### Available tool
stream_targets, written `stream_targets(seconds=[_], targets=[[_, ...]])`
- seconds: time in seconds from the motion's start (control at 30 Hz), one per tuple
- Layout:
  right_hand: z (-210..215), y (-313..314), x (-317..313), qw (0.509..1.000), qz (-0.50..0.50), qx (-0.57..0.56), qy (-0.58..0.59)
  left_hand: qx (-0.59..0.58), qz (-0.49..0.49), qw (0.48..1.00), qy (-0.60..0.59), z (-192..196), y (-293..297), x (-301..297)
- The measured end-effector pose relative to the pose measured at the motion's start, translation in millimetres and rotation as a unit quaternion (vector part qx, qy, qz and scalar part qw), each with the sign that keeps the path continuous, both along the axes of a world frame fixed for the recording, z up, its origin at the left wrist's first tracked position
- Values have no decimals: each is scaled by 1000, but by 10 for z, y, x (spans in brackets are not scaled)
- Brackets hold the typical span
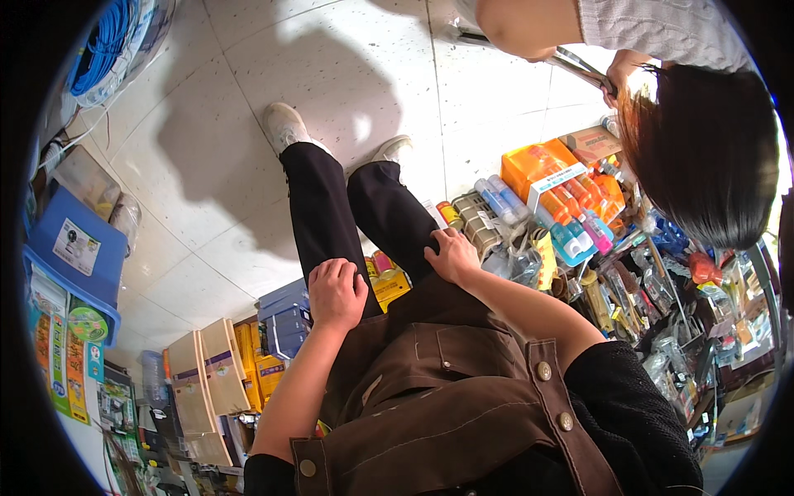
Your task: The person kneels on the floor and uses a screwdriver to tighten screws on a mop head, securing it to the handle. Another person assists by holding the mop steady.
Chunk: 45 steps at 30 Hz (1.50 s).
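My left hand (337,291) lies on the thigh of my left black trouser leg (322,215), its fingers flat and holding nothing. On the other black trouser leg (395,202) rests my right hand (453,255), close to the knee, with the fingers a little apart and nothing in them. A brown apron (447,388) with metal buttons covers my lap. Beyond the knees my white shoes (285,124) stand on the floor. Between my legs a yellow box (390,286) shows in part.
To the right sit an orange pack of bottles (546,174), spray cans (500,198) and a heap of small packaged goods (645,289). A person (703,149) bends there, holding a dark metal tool. At left stand a blue bin (74,248), coiled blue cable (103,45) and cartons (219,364).
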State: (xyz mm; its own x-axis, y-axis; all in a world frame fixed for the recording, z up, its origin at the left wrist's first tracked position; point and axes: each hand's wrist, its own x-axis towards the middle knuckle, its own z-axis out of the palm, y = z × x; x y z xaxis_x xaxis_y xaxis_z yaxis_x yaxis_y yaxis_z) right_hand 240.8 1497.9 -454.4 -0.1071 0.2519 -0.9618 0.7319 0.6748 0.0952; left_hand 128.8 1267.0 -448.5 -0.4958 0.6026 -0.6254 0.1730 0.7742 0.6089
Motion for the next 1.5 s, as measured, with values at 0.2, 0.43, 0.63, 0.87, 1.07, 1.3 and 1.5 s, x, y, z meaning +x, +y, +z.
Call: stream_targets(seconds=[0.2,0.43,0.63,0.87,1.07,1.3,1.5], targets=[[4,12,46,1000,-7,2,14,-2,-5,1000,2,-3,25,16],[-11,45,45,1000,-8,-1,13,2,-5,1000,5,-10,54,28],[-17,78,23,1000,-2,-5,3,-3,0,1000,5,-11,61,69],[-6,80,32,1000,-2,-6,5,-8,7,1000,4,-2,75,112],[-18,87,96,1000,-8,-9,12,-9,4,1000,9,-6,77,150],[-14,94,123,1000,-13,-3,9,-14,-5,1000,11,-7,96,156],[-18,101,167,1000,-14,-4,12,-16,-13,1000,13,1,111,147]])
